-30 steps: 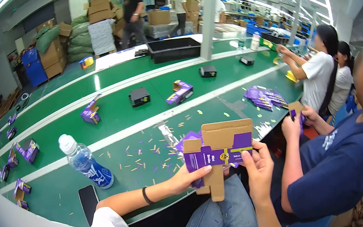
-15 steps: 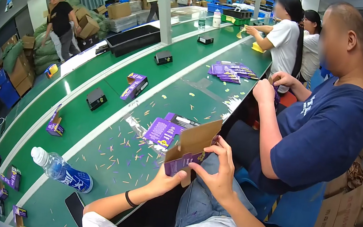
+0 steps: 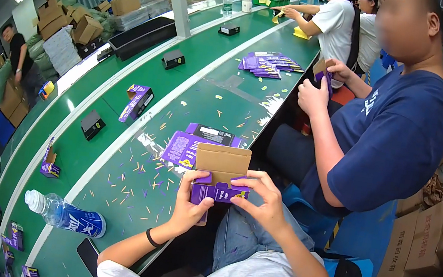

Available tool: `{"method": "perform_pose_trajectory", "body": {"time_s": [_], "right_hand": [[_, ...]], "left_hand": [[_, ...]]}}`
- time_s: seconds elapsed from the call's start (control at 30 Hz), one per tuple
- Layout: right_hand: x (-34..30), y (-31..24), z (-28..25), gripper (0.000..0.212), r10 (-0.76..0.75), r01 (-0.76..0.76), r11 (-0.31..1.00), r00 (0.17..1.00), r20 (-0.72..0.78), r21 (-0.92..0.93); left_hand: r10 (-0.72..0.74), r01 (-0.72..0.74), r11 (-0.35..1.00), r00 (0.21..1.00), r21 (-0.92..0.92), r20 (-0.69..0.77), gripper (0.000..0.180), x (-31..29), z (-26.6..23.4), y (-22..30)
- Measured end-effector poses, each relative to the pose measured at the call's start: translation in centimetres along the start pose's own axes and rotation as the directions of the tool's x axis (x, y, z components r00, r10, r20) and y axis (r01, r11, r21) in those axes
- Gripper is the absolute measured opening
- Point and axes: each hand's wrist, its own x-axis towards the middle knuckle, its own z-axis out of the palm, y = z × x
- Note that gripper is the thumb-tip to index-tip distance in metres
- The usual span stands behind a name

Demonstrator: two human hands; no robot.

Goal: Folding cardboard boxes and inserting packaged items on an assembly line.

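Between my hands is a purple cardboard box (image 3: pixel 219 194), held at the table's near edge above my lap. Its tall brown lid flap (image 3: pixel 223 160) stands up at the back, and small purple side flaps show at both ends. My left hand (image 3: pixel 190 203) grips the left end, thumb across the front. My right hand (image 3: pixel 263 202) holds the right end, thumb low on the front and fingers over the side flap. Just beyond the box, flattened purple cartons (image 3: pixel 181 148) lie on the green table (image 3: pixel 129 173).
A water bottle (image 3: pixel 70 215) lies on its side at left, near a dark phone (image 3: pixel 88 255). Paper scraps litter the table. Open purple boxes (image 3: pixel 137 103) and black boxes (image 3: pixel 92 125) stand farther off, beside a carton pile (image 3: pixel 268 64). At right, a co-worker (image 3: pixel 390 136) handles another carton.
The box in my hands has turned from a slant to face me squarely, and its side flaps now show at the ends. The co-worker's carton has come into clearer view.
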Motion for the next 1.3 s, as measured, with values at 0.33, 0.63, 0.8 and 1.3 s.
{"method": "perform_pose_trajectory", "body": {"time_s": [0.33,0.63,0.8,1.3], "right_hand": [[-0.3,-0.3,-1.8,0.033,0.158,-0.18,0.873,0.984,0.086,0.454],[0.1,-0.9,-4.5,0.028,0.214,-0.328,0.874,0.922,0.323,0.358],[0.9,-2.6,-4.9,0.022,0.348,-0.434,0.856,0.886,0.307,0.28],[0.9,-0.9,-6.1,0.028,-0.06,0.096,0.982,0.975,0.212,-0.164]], "left_hand": [[-0.29,0.311,0.949,0.927,-0.052,0.239,0.036,0.6,1.2,1.3],[0.008,-0.105,0.935,0.961,0.339,0.277,0.04,1.2,2.2,0.5],[-0.054,-0.037,0.952,0.957,0.305,0.285,0.045,1.6,2.7,0.9],[-0.191,0.23,0.964,0.949,-0.136,0.253,0.034,3.7,4.6,1.9]]}}
